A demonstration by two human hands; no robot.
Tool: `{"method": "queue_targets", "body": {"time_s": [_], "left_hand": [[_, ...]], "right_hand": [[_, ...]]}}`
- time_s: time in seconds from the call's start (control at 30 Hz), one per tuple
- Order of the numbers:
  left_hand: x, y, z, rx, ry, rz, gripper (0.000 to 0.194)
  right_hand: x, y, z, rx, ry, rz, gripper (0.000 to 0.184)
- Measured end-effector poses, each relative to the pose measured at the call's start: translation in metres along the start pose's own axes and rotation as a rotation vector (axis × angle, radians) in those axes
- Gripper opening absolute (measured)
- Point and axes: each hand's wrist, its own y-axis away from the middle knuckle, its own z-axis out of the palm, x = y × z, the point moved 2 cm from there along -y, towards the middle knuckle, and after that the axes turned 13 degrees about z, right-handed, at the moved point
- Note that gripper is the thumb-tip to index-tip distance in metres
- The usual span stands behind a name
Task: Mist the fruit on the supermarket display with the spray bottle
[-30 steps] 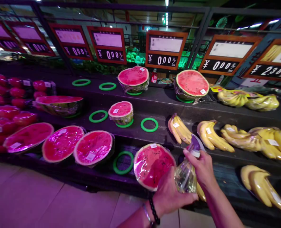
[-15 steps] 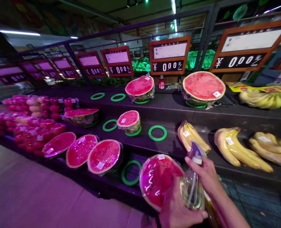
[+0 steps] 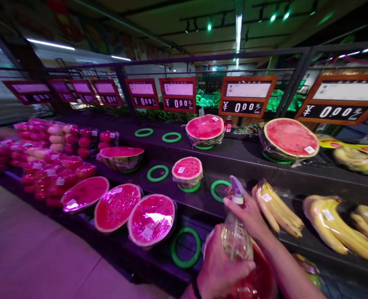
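A clear spray bottle (image 3: 237, 241) with a pale liquid and a purple-and-white spray head stands nearly upright between my hands. My left hand (image 3: 221, 268) is wrapped around its lower body, thumb across the front. Up at the neck, just under the spray head, my right hand (image 3: 245, 211) is closed on the bottle. Behind and below them lies a wrapped half watermelon (image 3: 261, 274), largely covered by my hands and the bottle. A green ring (image 3: 213, 191) on the middle shelf is partly hidden by the spray head.
Wrapped watermelon halves (image 3: 152, 220) sit along the tiered black shelves, some on green rings. Bagged bananas (image 3: 330, 220) lie to the right, packs of round fruit (image 3: 47, 174) to the left. Price signs (image 3: 247, 97) hang along the back rail. Pale floor (image 3: 47, 249) runs along the front.
My view has swung left and up, so the shelves appear farther right and lower. Both hands have moved left with the spray bottle, now in front of the nearest watermelon half.
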Motion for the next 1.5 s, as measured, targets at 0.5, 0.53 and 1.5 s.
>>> {"method": "queue_targets", "body": {"time_s": [0.5, 0.53, 1.5], "left_hand": [[-0.003, -0.006, -0.163, 0.074, 0.006, -0.026, 0.070], [-0.008, -0.005, -0.168, 0.078, 0.024, -0.024, 0.072], [-0.030, 0.113, -0.168, -0.049, 0.055, -0.104, 0.079]], "right_hand": [[-0.035, -0.049, 0.176, -0.067, -0.001, 0.048, 0.055], [-0.032, -0.050, 0.181, -0.058, 0.001, 0.058, 0.056], [0.036, 0.082, 0.188, 0.028, -0.095, 0.212, 0.067]]}}
